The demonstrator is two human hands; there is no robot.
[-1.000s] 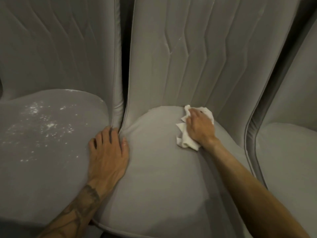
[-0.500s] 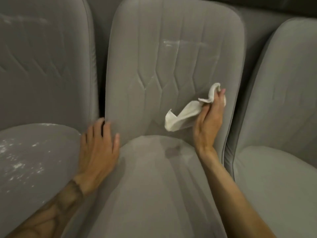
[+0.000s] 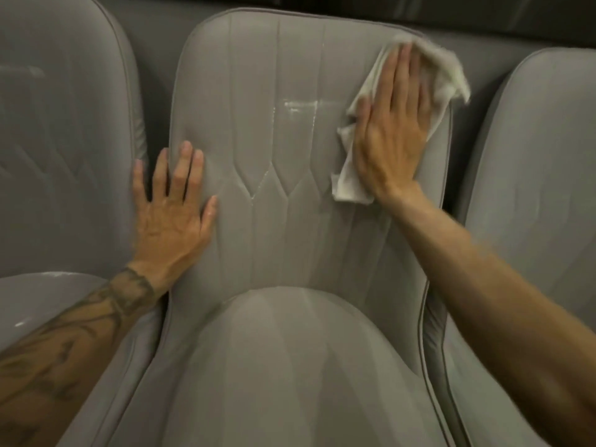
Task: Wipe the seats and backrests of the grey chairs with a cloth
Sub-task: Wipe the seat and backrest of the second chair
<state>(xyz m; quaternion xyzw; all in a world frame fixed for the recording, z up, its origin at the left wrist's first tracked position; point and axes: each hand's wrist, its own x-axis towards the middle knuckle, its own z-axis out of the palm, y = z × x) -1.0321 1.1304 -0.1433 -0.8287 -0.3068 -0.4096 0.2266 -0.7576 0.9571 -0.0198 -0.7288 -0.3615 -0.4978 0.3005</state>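
— Where's the cloth [image 3: 446, 80]?
— Under the right hand [image 3: 395, 130], pressed flat, fingers spread, against the middle chair's backrest [image 3: 283, 162].
— The left hand [image 3: 172, 214]?
— Empty, splayed flat on that backrest's edge.

Behind the seats runs a long grey padded wall [image 3: 477, 43], with a dark strip [image 3: 451, 8] along the very top, and the light is dim and warm

Only one view is given: head cam, worn by the person, aimed fwd and down. The middle chair [image 3: 283, 195] is seen close up, backrest centred, seat at bottom edge. Neighbouring chairs are cropped at left and right; wide-angle bending is seen at edges.
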